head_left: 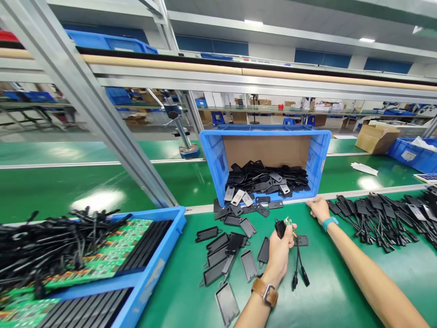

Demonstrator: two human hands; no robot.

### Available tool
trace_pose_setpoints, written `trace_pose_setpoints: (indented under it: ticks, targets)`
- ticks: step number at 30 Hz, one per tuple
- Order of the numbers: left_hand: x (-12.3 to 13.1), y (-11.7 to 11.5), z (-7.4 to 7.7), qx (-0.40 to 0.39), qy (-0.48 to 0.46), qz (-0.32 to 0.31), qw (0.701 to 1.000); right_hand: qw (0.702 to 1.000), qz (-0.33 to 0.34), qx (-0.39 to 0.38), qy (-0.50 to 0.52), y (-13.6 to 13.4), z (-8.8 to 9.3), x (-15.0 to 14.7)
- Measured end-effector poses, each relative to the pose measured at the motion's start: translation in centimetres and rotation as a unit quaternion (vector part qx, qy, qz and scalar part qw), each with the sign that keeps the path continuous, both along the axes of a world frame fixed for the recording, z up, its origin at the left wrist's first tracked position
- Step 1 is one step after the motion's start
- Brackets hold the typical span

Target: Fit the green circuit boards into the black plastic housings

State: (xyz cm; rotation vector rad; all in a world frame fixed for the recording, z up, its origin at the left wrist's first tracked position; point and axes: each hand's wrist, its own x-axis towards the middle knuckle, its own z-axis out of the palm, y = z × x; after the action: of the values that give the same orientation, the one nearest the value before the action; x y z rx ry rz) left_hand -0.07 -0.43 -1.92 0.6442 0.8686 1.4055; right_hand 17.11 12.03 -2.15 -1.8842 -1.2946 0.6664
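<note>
Steadying the single black case point(280, 228) and single circuit board point(288, 222) gently should spare the leads point(297, 249); the left hand point(280, 250) grips both over the green table point(334, 296), two plugs point(305, 276) dangling; the right hand point(320, 210), its hold unclear, is just beside one tipped blue crate point(322, 166); loose shells point(227, 304) overlap beyond counting

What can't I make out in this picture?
All in the head view:
Case and board: partly covered by the left hand.
Right hand: its underside, turned away, so any grip is unclear.
Black parts in the bin: lower ones buried under others.
Tray: cut off by the left and bottom edges.
Cable pile: cut off by the right edge.
Label: writing too small.
</note>
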Motion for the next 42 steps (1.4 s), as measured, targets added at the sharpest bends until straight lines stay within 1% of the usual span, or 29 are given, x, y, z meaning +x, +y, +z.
trace_pose_setpoints:
  ticks: [2,5,6,8,10,11,13,16,20,22,24,27,30,33,38,40,42]
  targets:
    - [-0.1,0.2,0.0,-0.012,-0.044,0.005,0.999,0.997,0.051,0.023,0.048,-2.7,-0.8,-1.4]
    - [-0.3,0.3,0.1,-0.022,-0.073,0.011,0.997,0.984,0.132,0.056,0.102,-7.2,-1.4,-3.2]
    - [-0.3,0.4,0.1,-0.020,-0.076,0.013,0.997,0.978,0.157,0.068,0.119,-8.5,-1.3,-3.8]
    - [-0.4,0.3,0.1,-0.013,-0.082,0.014,0.996,0.955,0.233,0.111,0.147,-10.5,-0.7,-4.6]
    - [-0.5,0.3,0.0,-0.008,-0.084,0.013,0.996,0.933,0.304,0.150,0.123,-11.7,0.1,-5.2]
    - [-0.6,0.3,-0.1,-0.009,-0.081,0.011,0.997,0.926,0.328,0.161,0.097,-12.1,0.5,-5.3]
    - [-0.8,0.3,-0.1,-0.013,-0.068,0.009,0.998,0.924,0.345,0.159,0.044,-12.5,0.9,-5.4]
    - [-0.9,0.4,-0.1,-0.004,-0.041,0.017,0.999,0.928,0.340,0.152,0.001,-12.6,0.9,-5.1]
    - [-1.3,0.6,0.2,0.019,0.007,0.017,1.000,0.922,0.329,0.193,-0.060,-12.3,0.8,-4.1]
    - [-1.6,0.7,0.3,0.017,0.032,-0.002,0.999,0.911,0.340,0.220,-0.082,-12.0,1.1,-3.6]
    - [-2.1,0.7,0.5,0.009,0.041,-0.045,0.998,0.895,0.358,0.251,-0.087,-11.8,1.5,-3.1]
    - [-2.5,0.7,0.9,-0.006,0.024,-0.118,0.993,0.872,0.391,0.284,-0.077,-11.5,2.1,-2.6]
    - [-2.6,0.5,1.3,-0.018,0.005,-0.145,0.989,0.858,0.424,0.285,-0.058,-11.3,2.5,-2.2]
    - [-2.5,0.4,1.5,-0.028,-0.024,-0.154,0.987,0.856,0.431,0.283,-0.040,-11.2,2.7,-2.0]
    - [-2.3,0.2,1.6,-0.074,-0.110,-0.177,0.975,0.857,0.421,0.295,-0.046,-11.8,3.3,-2.4]
    - [-2.2,0.2,1.5,-0.087,-0.107,-0.164,0.977,0.854,0.417,0.305,-0.071,-12.1,3.5,-2.6]
    - [-2.1,0.2,1.3,-0.096,-0.090,-0.134,0.982,0.847,0.413,0.315,-0.111,-12.4,3.4,-2.9]
